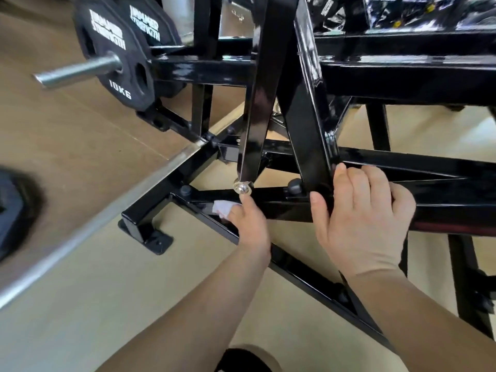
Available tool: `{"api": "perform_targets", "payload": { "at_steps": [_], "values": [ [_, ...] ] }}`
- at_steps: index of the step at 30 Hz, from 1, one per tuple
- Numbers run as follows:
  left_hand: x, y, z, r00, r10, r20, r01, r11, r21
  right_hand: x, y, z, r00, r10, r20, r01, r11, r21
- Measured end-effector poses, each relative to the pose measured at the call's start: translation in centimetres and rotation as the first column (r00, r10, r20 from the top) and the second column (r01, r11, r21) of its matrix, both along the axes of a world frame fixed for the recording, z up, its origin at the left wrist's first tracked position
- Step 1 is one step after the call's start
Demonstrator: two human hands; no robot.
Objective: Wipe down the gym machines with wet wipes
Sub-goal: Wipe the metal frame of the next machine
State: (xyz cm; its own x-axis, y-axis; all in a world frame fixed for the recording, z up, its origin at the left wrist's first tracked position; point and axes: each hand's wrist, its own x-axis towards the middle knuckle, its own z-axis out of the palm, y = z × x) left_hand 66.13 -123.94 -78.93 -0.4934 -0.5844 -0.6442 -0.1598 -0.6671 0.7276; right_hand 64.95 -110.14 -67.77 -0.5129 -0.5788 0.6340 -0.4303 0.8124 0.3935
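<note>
Wiping low on a black gym machine (402, 73).
The left hand (249, 224) pinches a white wet wipe (221, 208) against the bottom frame bar (303, 275), just below a chrome bolt (242, 187). The right hand (365, 218) grips the slanted post (308, 124). Farther off, a 10KG plate (118, 63) sits on its sleeve.

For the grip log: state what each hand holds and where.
Left hand holds the white wipe by its near end; right hand grips the black upright at its base.

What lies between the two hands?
Head view: black frame bar, with a round bumper above it, separates the left hand, gripping the wet wipe, from the right hand.
</note>
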Motion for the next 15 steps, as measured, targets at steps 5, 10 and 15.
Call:
{"api": "perform_targets", "payload": {
  "at_steps": [5, 10, 15],
  "values": [
    [0.9, 0.7, 0.0, 0.996, -0.064, -0.064, 0.05, 0.978, -0.203, -0.1, -0.1, -0.3, 0.999, 0.032, -0.009, -0.032, 0.998, -0.045],
    [-0.1, -6.3, -3.3, 0.996, -0.006, 0.085, 0.023, 0.978, -0.205, 0.2, 0.1, -0.4, 1.0, 0.0, -0.006, 0.0, 1.0, -0.002],
    [0.7, -2.4, -2.9, 0.987, -0.163, -0.002, 0.158, 0.956, -0.246, 0.3, 0.1, -0.2, 0.999, -0.015, 0.051, 0.012, 0.998, 0.059]
  ]
}}
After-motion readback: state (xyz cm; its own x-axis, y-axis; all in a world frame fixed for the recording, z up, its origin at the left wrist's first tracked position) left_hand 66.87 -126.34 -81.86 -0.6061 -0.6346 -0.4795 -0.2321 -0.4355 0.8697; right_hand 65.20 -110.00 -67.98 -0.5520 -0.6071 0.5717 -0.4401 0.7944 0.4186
